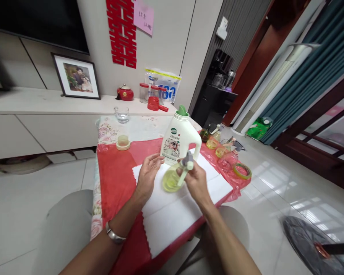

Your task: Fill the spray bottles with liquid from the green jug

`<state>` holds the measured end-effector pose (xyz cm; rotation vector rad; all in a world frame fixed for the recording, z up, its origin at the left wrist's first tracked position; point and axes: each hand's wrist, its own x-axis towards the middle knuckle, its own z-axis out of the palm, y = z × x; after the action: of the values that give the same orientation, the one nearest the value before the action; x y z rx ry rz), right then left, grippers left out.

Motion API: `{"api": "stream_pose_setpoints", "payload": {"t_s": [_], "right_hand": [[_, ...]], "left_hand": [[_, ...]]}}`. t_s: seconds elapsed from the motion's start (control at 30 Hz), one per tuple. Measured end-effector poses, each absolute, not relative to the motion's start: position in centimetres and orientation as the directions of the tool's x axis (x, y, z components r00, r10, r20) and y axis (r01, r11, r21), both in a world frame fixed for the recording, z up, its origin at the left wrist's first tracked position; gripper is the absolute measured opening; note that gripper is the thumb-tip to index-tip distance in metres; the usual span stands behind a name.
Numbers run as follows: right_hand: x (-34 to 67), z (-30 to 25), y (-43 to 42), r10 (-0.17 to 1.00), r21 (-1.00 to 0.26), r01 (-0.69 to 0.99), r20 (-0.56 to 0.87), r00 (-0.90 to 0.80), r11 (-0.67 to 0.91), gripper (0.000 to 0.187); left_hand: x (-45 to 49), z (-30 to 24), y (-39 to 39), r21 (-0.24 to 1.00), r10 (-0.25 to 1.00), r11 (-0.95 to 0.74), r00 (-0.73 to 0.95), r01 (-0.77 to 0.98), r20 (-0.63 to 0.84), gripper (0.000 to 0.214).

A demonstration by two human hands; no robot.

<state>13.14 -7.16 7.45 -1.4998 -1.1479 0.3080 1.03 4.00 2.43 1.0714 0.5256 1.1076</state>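
Yellow-green liquid fills the spray bottle (171,180) at frame centre, its head grasped in the fingers of the right hand (196,183) above the worktop (116,179); the left hand (147,175) hangs released beside the white jug (179,139).

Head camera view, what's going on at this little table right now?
The person's right hand grips a small spray bottle of yellow-green liquid by its head, tilted over a white cloth on the red-covered table. The left hand is open beside it, holding nothing. A white jug with a green cap stands just behind; more spray bottles sit near the table's right edge.
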Motion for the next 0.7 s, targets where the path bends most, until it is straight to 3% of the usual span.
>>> {"api": "stream_pose_setpoints", "payload": {"t_s": [0.23,0.4,0.57,0.7], "right_hand": [[23.4,10.7,-13.2,0.542,-0.861,0.495,0.362,0.758,-0.117,0.05],[29.0,9.8,-13.8,0.353,-0.82,0.481,0.371,0.859,-0.311,0.062],[30.7,7.8,-14.2,0.363,-0.779,0.457,0.314,0.877,-0.429,0.066],[31.8,6.9,-14.6,0.423,-0.762,0.475,0.29,0.858,-0.441,0.071]], "left_hand": [[0.4,2.9,6.6,0.979,0.93,-0.004,0.36,-0.206,0.08,0.061],[2.6,4.5,8.3,0.975,0.907,-0.188,0.361,-0.115,0.217,0.094],[5.3,7.8,11.1,0.942,0.834,-0.301,0.439,-0.145,0.334,0.117],[6.8,10.4,14.1,0.943,0.727,-0.267,0.601,-0.2,0.333,0.126]]}}
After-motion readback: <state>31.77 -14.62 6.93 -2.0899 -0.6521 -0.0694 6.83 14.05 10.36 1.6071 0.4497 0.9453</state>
